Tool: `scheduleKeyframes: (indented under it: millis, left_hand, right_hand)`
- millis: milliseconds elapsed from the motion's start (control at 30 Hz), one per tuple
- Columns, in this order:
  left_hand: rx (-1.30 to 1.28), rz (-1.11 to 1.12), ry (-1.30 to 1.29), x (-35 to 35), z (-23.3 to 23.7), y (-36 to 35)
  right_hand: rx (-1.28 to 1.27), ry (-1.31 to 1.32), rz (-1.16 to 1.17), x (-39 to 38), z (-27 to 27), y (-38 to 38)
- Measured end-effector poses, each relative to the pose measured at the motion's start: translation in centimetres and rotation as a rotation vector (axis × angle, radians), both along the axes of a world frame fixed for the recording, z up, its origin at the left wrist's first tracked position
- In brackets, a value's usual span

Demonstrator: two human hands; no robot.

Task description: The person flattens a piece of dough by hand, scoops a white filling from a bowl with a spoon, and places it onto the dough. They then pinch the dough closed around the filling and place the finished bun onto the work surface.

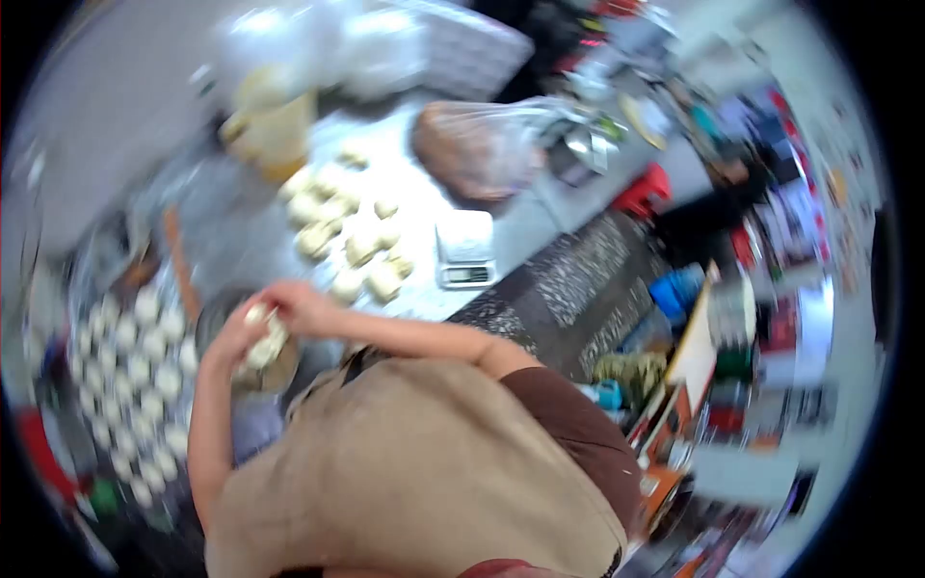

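Note:
My left hand [234, 339] and my right hand [301, 306] meet above a round bowl [279, 374] at the table's near left. Fingers of both hands are closed around a small piece of pale dough [257, 313]. A pale, lumpy mass [266, 349] shows just below them in the bowl; blur hides what it is. Left of my hands, round dough balls [125, 385] lie in rows. Beyond my right hand, several loose dough pieces [361, 246] are scattered on the metal table [424, 299].
A digital scale [467, 249] stands right of the dough pieces. Behind it sits a plastic bag [477, 149] with brown contents. A wooden rolling pin [180, 262] lies left of a yellowish container [279, 135]. Cluttered shelving [694, 356] rises to the right.

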State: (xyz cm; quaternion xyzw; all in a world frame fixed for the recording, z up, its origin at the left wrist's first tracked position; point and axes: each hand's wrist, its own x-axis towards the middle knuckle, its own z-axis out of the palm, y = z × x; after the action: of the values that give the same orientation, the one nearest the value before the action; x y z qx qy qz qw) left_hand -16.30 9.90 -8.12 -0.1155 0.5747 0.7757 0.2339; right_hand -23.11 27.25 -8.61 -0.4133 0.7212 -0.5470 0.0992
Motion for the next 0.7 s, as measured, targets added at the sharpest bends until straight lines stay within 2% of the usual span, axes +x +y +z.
scheduleKeyframes:
  millis: [33,67,100,133,167,200,233,367,433,467,500,533,600,633,667,700]
  left_hand:
    - [0.070,0.002,-0.037,-0.4,2.2,1.0]
    - [-0.037,-0.001,-0.085,-0.9,3.1,1.4]
    - [-0.017,-0.044,-0.127,-1.4,3.7,1.8]
    - [-0.022,-0.124,-0.145,-1.8,4.2,1.9]
    - [-0.031,-0.192,-0.169,-2.0,4.3,1.8]
    - [-0.038,-0.203,-0.168,-2.2,4.1,1.7]
    - [-0.045,-0.206,-0.169,-2.3,3.8,1.6]
    - [-0.092,-0.295,-0.148,-3.0,2.2,-0.3]
    - [-0.089,-0.382,-0.222,-3.4,4.5,0.7]
    - [-0.082,-0.462,-0.295,-3.5,5.4,1.0]
    - [-0.086,-0.452,-0.301,-3.6,4.8,0.5]
    - [-0.021,-0.379,-0.231,-3.6,3.6,-0.1]
    - [0.129,-0.257,-0.136,-2.2,3.8,-1.2]
    - [0.208,-0.193,-0.108,-1.8,5.2,-1.2]
    - [0.296,-0.032,-0.032,-0.8,5.6,-1.0]
    - [0.318,0.028,-0.017,-0.2,5.2,-1.1]
  right_hand:
    - [0.056,-0.124,-0.023,0.1,0.6,0.2]
    - [-0.111,0.020,-0.136,0.2,-1.1,-0.4]
    - [0.012,-0.022,-0.008,-0.4,-0.1,0.2]
    - [0.063,-0.235,0.115,-0.6,0.5,0.1]
    - [0.069,-0.090,-0.011,-0.2,0.4,0.2]
    - [0.170,-0.072,0.027,-0.1,1.1,0.4]
    - [0.076,-0.011,0.010,0.3,0.8,0.4]
    - [0.051,0.018,-0.041,1.0,1.8,0.5]
    - [0.045,-0.004,-0.035,1.0,2.2,0.6]
    - [0.144,0.015,0.031,0.8,2.2,0.6]
    - [0.242,0.036,0.104,0.4,2.3,0.4]
    - [0.202,-0.026,0.119,0.4,2.8,0.5]
    - [-0.027,0.085,-0.078,0.1,-1.7,-1.1]
    - [0.003,-0.070,-0.071,0.9,3.9,1.1]
    - [0.055,-0.077,-0.239,0.7,1.0,0.0]
    - [-0.098,-0.129,-0.349,0.7,-0.4,-0.3]
